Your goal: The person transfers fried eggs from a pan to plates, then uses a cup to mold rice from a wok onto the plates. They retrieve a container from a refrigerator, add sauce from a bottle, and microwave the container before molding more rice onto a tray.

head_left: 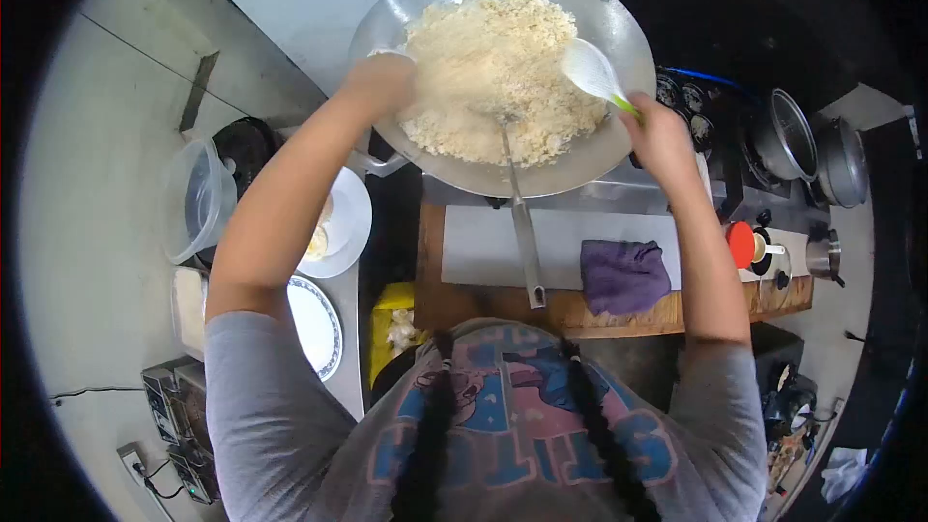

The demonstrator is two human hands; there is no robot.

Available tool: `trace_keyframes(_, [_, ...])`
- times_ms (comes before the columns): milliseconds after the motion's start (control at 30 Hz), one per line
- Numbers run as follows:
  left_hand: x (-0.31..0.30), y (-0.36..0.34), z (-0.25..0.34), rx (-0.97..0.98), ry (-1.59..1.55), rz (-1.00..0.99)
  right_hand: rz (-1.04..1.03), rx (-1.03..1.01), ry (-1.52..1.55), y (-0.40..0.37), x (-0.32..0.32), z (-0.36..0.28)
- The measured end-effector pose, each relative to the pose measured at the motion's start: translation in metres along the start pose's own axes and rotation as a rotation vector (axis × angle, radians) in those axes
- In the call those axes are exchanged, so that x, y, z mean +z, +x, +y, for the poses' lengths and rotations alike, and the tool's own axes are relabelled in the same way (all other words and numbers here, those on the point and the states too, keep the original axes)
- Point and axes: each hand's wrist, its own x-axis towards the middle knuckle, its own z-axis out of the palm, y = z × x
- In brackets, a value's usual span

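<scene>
The wok (623, 39) is wide and metal, and the rice (522, 77) lies heaped inside it. The right hand (662, 135), at the right rim of the wok, has its fingers closed around the green handle of the white paddle (590, 70); its blade is over the rice. The left hand (382, 82) is above the left side of the wok and is blurred, so I cannot tell how far it is open, or whether it holds something. The metal utensil (523, 222) has its far end in the rice, and its handle passes over the near rim of the wok. A purple cloth (625, 275) lies on the near side of the wok.
</scene>
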Motion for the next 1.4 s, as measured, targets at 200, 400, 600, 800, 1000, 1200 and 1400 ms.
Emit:
trace_keyframes(200, [0.043,0.051,-0.001,0.275,0.288,-0.308,-0.331,-0.106,-0.089,0.106,0.090,-0.008])
trace_keyframes(400, [0.063,0.064,-0.024,0.210,0.021,-0.321,-0.477,-0.173,-0.095,0.122,0.099,-0.065])
trace_keyframes(600, [0.122,0.087,-0.040,0.563,0.074,-0.064,-0.576,-0.297,0.019,0.121,0.128,-0.101])
trace_keyframes(800, [0.083,0.063,0.004,-0.453,-1.052,-0.245,-0.490,-0.392,0.179,0.126,0.164,-0.105])
trace_keyframes(1000, [0.091,0.058,0.010,-0.621,-1.301,-0.052,-0.592,-0.357,0.074,0.100,0.122,-0.115])
trace_keyframes(1200, [0.053,0.040,0.000,-0.607,-1.512,0.029,-0.403,-0.389,0.057,0.080,0.085,-0.124])
trace_keyframes(1400, [0.016,0.025,-0.062,-0.398,-1.842,-0.132,0.066,-0.396,0.139,0.093,0.037,-0.083])
